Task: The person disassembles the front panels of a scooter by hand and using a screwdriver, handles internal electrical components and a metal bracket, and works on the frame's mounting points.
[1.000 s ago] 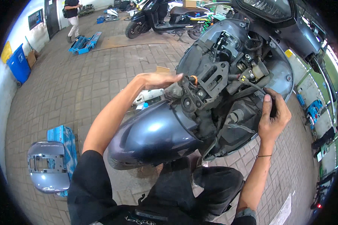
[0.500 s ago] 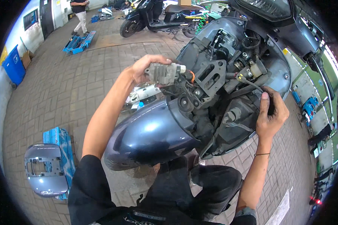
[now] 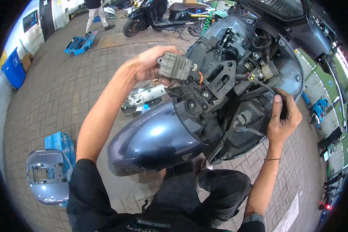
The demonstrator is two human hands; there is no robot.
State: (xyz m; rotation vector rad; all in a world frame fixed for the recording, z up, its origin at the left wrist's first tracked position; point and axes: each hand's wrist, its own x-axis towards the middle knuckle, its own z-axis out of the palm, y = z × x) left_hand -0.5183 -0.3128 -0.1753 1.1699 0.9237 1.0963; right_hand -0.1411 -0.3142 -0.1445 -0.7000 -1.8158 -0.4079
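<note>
Clock positions read from the middle of the view. Person's left hand [image 3: 149,65] at 11 o'clock, grasping a grey, finned, block-shaped metal unit [image 3: 175,66] along its outer edge, fingers wrapped round the side. Unit sits at 12 o'clock, above the fender; its fins face up toward the viewer. A small pale plastic connector [image 3: 194,67] shows at its 3 o'clock end, with a short orange wire [image 3: 200,78] just beyond.

Right hand [image 3: 284,116] at 3 o'clock: thumb and forefinger pinching a slim dark-grey cable [image 3: 262,84] with yellow marks near its far end. Cable runs from the fingertips toward 10 o'clock, over the exposed scooter front.

Between the hands, at 2 o'clock, a flat black slotted metal bracket [image 3: 222,77]. Glossy blue-grey curved fender [image 3: 154,139] at 7 o'clock, near the centre.

Farther out: a blue-grey moulded body panel [image 3: 48,189] at 8 o'clock, leaning on a blue metal toolbox [image 3: 65,141]; an open blue cantilever toolbox [image 3: 81,42] on grey paving [image 3: 85,81] at 10; another person in pale trousers [image 3: 94,17], mid-stride, at 11; a parked black scooter [image 3: 149,19] between 11 and 12.
</note>
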